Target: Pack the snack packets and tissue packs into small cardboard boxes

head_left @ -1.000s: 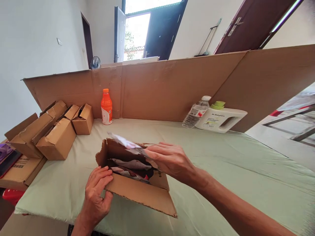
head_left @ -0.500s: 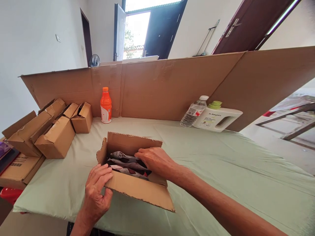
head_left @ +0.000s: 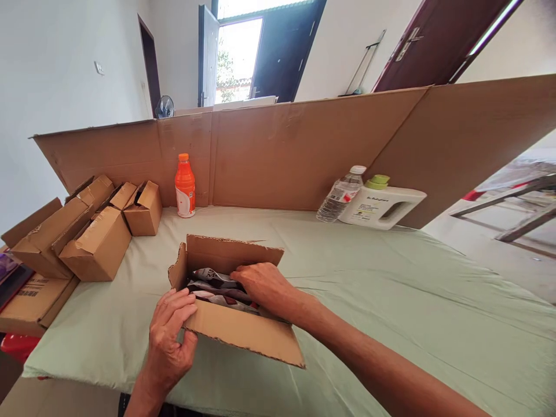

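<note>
An open cardboard box (head_left: 247,330) stands on the cloth with its flaps up and outward. Inside lie several grey-and-dark printed plastic packets (head_left: 212,275), side by side. My left hand (head_left: 171,330) grips the box's near left corner, fingers over the top edge and thumb below the front flap. Reaching in from the right, my right hand (head_left: 264,286) has its closed fingers at the right end of the packets. Its fingertips are partly hidden among them.
Several smaller cardboard boxes (head_left: 95,243) stand at the left. An orange bottle (head_left: 185,188), a clear water bottle (head_left: 341,197) and a white jug (head_left: 369,205) stand at the back, before a cardboard panel (head_left: 278,156). Pale green cloth (head_left: 412,301) covers the table.
My right hand has moved slightly left and deeper into the box, over the packets. My left hand keeps its hold on the corner. The whole view has shifted a little.
</note>
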{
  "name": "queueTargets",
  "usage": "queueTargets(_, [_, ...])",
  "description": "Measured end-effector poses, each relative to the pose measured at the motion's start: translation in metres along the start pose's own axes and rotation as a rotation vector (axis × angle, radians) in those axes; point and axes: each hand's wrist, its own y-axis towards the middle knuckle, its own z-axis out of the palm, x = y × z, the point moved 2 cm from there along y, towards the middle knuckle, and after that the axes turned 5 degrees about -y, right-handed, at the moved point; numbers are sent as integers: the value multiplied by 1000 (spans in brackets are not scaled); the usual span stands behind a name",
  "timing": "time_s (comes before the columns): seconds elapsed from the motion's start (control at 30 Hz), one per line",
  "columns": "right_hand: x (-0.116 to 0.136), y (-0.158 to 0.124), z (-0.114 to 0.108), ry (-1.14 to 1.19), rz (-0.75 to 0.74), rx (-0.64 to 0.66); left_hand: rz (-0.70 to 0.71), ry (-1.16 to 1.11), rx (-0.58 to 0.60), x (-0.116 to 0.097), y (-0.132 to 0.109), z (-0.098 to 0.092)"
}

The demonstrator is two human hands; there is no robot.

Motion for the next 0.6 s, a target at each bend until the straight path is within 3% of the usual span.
queueTargets(0.4, [8, -6, -1, 16, -28, 20, 17, 3, -7, -3, -2, -2])
queueTargets(0.6, [8, -5, 4, 13, -48, -39, 13, -10, -9, -3, -2, -2])
